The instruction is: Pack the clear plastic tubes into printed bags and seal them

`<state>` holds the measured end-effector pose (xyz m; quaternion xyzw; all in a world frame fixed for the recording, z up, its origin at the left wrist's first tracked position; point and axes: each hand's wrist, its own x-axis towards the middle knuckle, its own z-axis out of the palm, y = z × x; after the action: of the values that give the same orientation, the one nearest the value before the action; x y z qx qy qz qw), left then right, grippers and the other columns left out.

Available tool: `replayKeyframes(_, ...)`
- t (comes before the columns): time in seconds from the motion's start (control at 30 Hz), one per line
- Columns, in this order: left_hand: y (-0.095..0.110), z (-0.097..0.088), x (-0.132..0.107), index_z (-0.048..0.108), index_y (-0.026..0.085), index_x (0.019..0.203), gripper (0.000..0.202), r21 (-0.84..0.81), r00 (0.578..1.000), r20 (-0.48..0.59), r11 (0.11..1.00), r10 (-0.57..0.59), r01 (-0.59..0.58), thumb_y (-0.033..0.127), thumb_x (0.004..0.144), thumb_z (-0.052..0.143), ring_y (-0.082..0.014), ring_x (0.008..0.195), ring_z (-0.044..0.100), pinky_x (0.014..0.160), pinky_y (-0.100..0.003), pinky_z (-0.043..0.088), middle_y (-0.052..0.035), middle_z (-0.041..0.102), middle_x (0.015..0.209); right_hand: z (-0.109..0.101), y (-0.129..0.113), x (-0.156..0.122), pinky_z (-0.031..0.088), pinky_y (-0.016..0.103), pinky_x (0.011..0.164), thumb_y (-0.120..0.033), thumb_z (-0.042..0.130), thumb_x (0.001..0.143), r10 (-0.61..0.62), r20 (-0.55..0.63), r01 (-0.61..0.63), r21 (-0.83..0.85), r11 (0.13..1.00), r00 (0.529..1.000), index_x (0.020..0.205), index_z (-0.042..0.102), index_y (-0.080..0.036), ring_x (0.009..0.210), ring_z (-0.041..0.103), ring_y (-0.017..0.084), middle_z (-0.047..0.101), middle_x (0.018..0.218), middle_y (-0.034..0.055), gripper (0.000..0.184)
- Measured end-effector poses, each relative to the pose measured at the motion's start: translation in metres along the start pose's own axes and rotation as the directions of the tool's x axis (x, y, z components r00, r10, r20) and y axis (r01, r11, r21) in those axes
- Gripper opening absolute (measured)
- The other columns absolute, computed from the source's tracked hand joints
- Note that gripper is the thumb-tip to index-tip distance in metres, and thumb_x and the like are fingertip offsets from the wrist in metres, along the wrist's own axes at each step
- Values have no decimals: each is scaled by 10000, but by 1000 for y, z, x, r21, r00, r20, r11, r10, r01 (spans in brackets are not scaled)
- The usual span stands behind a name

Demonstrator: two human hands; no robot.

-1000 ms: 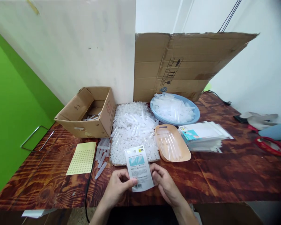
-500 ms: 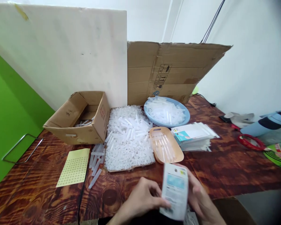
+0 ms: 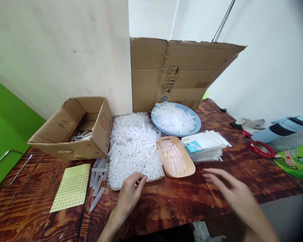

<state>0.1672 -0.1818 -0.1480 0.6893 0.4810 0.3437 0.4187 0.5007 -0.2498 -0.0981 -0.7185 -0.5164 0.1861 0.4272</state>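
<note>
My left hand hovers at the front edge of a heap of small clear plastic pieces. Its fingers are bent, with a gap to the thumb, and nothing shows between them. My right hand, slightly blurred, is over the table at right, fingers stretched out and holding nothing. Between the hands lies a peach-coloured tray with several clear tubes in it. Behind it stand a stack of printed packets and a blue basin piled with translucent tubes. Below the table edge are clear packets.
An open cardboard box stands at left, near a yellow sticker sheet and loose frosted tubes. A cardboard panel leans behind. At right lie a red tape roll, a blue bottle and a green fan-like piece.
The printed packet has left my hands; packets now show below the table edge. My left hand moved forward-left to the clear pieces, my right hand forward-right. The view shifted slightly.
</note>
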Motion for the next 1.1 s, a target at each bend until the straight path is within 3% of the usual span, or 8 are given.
replayKeyframes(0.1,-3,-17,0,728,203,861,284,25,998,-67,1000,1,1,365,990,534,-221,808,656,748,-285,464,-53,719,832,83,-16,46,517,335,763,-404,533,940,26,393,153,-417,896,919,988,756,-225,865,731,274,784,952,112,290)
replayKeyframes(0.27,-10,-31,-11,718,202,876,295,20,988,-144,998,-50,54,395,996,530,-215,826,656,751,-273,466,-50,717,859,155,-10,69,454,339,642,-226,632,834,110,447,193,-578,793,888,670,685,-156,768,728,328,750,800,213,186)
replayKeyframes(0.43,-23,-31,-15,692,191,852,338,-32,975,-173,990,-141,138,425,1006,502,-209,818,644,731,-273,457,-47,704,838,124,4,68,447,321,598,-293,499,908,61,464,239,-560,793,884,724,584,-201,667,689,272,707,706,131,223)
replayKeyframes(0.57,-27,-28,-8,687,189,837,337,-28,981,-148,992,-129,126,407,1010,499,-197,794,636,722,-272,444,-41,696,813,84,5,68,496,315,628,-318,400,925,-210,158,259,-438,861,965,997,563,-202,698,694,247,719,848,103,213)
replayKeyframes(0.77,-25,-30,7,694,187,831,316,-16,991,-118,998,-65,63,384,1005,518,-190,777,628,746,-279,441,-42,697,807,73,15,70,431,345,493,-405,508,949,-342,-50,174,-787,592,938,1284,629,-169,653,697,284,755,1071,139,427)
replayKeyframes(0.87,-29,-30,12,703,183,808,349,-78,985,-134,992,-111,101,425,995,534,-195,789,637,746,-283,444,-48,703,800,71,26,70,416,329,488,-286,534,975,-481,-129,174,-827,535,867,1129,743,-168,564,677,242,795,908,99,285)
replayKeyframes(0.97,-33,-20,18,743,165,856,453,-310,967,-124,934,-223,176,557,959,540,-205,752,648,705,-293,474,-78,728,795,74,22,59,453,312,571,-200,647,940,-681,-207,305,-777,551,703,1198,740,-148,611,691,224,789,825,92,279)
replayKeyframes(1.1,-29,-2,28,721,116,1139,803,-768,927,83,569,-366,294,809,856,432,-271,838,710,734,-369,550,-175,762,997,113,-13,21,438,293,560,-147,542,989,-810,48,767,-357,533,585,1418,606,-237,537,594,178,676,639,41,443)
